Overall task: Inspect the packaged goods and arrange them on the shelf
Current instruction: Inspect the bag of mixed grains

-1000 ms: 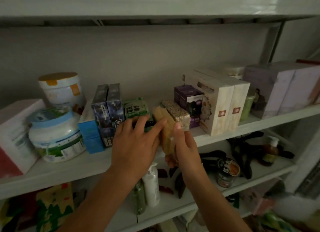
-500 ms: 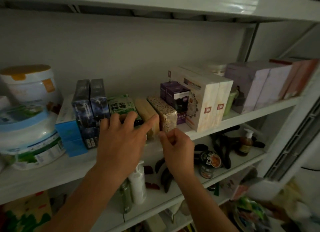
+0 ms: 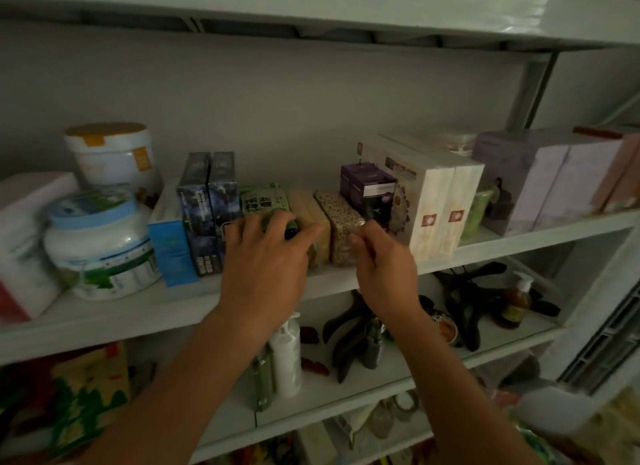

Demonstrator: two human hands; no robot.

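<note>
Head view, dim and slightly blurred.

Landmark is the tan pack (image 3: 309, 211). It stands on edge on the middle shelf (image 3: 138, 312), near the front lip.
- Left of it, touching: green packet (image 3: 263, 198).
- Right of it, touching: speckled pack (image 3: 341, 218).
- Further right of the tan pack: purple box (image 3: 367, 184), then two white boxes (image 3: 438, 201) side by side.
- Further left of it: two dark blue boxes (image 3: 207, 194) standing upright, a light blue box (image 3: 170, 248), and a blue-lidded tub (image 3: 98, 242).

Left hand (image 3: 266, 256): the arm comes up from below the tan pack with the palm facing the shelf. The fingers are spread and only lightly bent, laid over the front of the green packet. The forefinger reaches across onto the tan pack's front face. It grips nothing; the hand is flat and relaxed, just pressing.

Right hand (image 3: 386, 270): the forearm rises from the lower right of the tan pack with the wrist bent and the fingers curled in. Thumb and forefinger tips meet at the speckled pack's front lower corner (motion blur there). I can't tell whether the pinch has wrapper in it or only touches.
</note>
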